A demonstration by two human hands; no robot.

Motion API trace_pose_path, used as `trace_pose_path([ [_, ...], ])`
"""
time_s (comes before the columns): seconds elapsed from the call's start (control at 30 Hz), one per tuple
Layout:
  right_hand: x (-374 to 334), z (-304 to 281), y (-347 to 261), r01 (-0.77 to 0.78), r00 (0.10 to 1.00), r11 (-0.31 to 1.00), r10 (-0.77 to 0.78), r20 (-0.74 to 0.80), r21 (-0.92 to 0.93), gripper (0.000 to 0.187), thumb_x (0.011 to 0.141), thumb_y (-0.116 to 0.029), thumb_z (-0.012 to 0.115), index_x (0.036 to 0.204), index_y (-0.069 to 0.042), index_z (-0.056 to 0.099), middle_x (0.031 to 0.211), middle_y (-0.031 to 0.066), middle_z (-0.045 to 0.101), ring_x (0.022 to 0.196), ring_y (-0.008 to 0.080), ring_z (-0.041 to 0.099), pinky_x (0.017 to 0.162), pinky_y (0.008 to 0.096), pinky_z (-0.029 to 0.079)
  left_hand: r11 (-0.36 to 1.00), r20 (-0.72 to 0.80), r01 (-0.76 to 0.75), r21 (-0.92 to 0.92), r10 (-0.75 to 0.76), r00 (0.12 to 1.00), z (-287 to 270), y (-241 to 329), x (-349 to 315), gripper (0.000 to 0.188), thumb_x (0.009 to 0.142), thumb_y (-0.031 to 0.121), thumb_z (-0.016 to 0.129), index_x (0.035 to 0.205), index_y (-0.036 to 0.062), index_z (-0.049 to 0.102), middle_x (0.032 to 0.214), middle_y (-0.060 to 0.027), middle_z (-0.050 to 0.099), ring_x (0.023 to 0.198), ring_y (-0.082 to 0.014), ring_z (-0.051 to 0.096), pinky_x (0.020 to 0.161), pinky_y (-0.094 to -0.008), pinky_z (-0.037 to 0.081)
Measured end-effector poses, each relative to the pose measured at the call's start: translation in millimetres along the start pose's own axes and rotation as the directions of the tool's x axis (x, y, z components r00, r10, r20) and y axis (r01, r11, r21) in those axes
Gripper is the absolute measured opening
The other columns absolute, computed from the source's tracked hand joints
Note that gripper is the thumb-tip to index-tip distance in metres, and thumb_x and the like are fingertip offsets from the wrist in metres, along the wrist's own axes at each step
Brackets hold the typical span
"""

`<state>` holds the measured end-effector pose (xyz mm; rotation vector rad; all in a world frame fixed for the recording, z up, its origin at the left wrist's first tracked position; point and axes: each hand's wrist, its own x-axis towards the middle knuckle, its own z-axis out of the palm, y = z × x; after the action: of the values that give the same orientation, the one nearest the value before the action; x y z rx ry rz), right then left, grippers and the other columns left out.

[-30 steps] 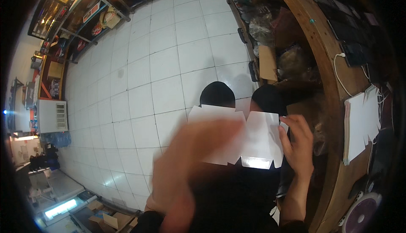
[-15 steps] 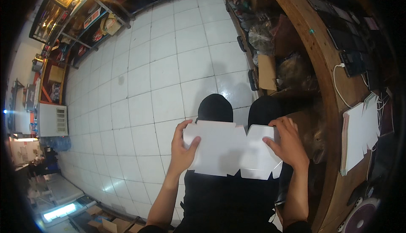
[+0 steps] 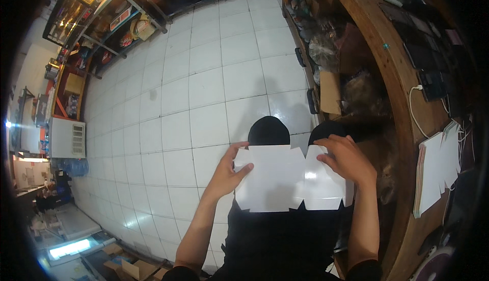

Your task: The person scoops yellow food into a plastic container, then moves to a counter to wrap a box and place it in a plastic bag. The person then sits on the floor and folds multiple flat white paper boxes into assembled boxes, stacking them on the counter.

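A white, glossy cardboard box blank [image 3: 272, 181] with notched edges and fold lines lies over my lap. My left hand [image 3: 230, 173] grips its left end, thumb on top and fingers at the far corner and underneath. At the right end my right hand [image 3: 351, 161] has its thumb on the upper face and its fingers bent over the far edge. The fingertips beneath the card are hidden.
On the wooden counter [image 3: 405, 153] at my right lies a stack of similar white blanks [image 3: 433, 174], beside a white cable [image 3: 411, 109] and dark devices. Shelves under the counter hold plastic bags and a cardboard piece [image 3: 330, 93]. White tiled floor [image 3: 178, 128] spreads ahead and left.
The blank looks flatter, its two panels more nearly in one plane. My right hand's fingers have bent further over the far edge. The whole view has shifted slightly.
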<state>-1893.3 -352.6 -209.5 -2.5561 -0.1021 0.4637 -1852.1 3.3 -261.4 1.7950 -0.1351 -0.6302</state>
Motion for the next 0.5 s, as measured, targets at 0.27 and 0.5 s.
trace_pose_path([
  [0.27, 49, 50, -54, 0.264, 0.964, 0.964, -0.265, 0.006, 0.042, 0.045, 0.094, -0.014, 0.080, 0.137, -0.001, 0.071, 0.136, 0.0188, 0.066, 0.129, 0.0373, 0.062, 0.117, 0.0478, 0.047, 0.934, 0.123, 0.032, 0.355, -0.081, 0.989, -20, 10, 17, 0.057, 0.097, 0.019, 0.081, 0.148, 0.0047, 0.060, 0.137, -0.0177, 0.067, 0.126, -0.0284, 0.065, 0.098, -0.0407, 0.058],
  [0.5, 83, 54, -71, 0.227, 0.950, 0.974, -0.221, 0.219, -0.003, 0.045, 0.091, -0.013, 0.083, 0.132, -0.002, 0.068, 0.130, 0.0181, 0.066, 0.132, 0.0376, 0.060, 0.115, 0.0476, 0.047, 0.812, 0.274, -0.189, 0.552, 0.037, 0.961, -28, 26, 40, 0.060, 0.090, 0.020, 0.087, 0.144, 0.0037, 0.066, 0.132, -0.0174, 0.068, 0.124, -0.0352, 0.066, 0.107, -0.0429, 0.055],
])
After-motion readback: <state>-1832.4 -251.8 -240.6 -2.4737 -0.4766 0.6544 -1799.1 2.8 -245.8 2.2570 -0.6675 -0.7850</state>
